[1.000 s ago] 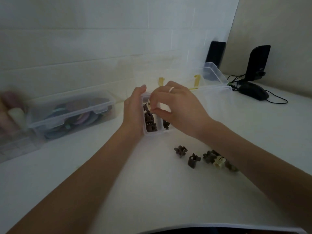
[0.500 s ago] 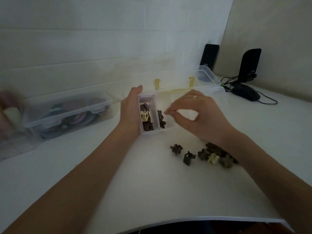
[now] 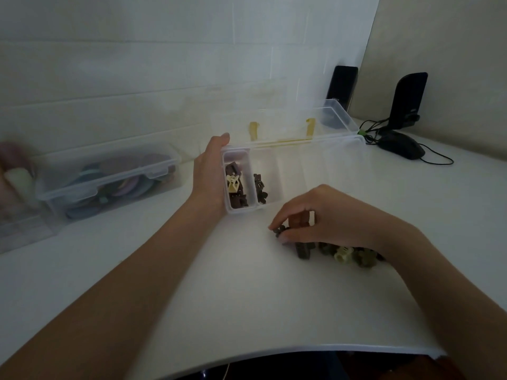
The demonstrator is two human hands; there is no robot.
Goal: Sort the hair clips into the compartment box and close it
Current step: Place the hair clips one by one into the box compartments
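Note:
A clear compartment box stands open on the white table, its lid tilted back against the wall. The leftmost compartment holds dark clips and one cream clip; the second holds a few dark clips. My left hand rests flat against the box's left end, thumb up at the far corner. My right hand is down on the table in front of the box, fingertips pinching a small dark flower-shaped clip. Loose clips, dark, olive and cream, lie under and beside that hand.
A closed clear box with round coloured items sits at the left. Another clear case lies at the far left edge. Two black speakers, a black mouse and cables are at the back right. The table's front edge curves near me.
My right hand left the box, where a cream clip now lies in the leftmost compartment, and dropped to the table, closing its fingertips on a dark flower-shaped clip. The left hand stayed.

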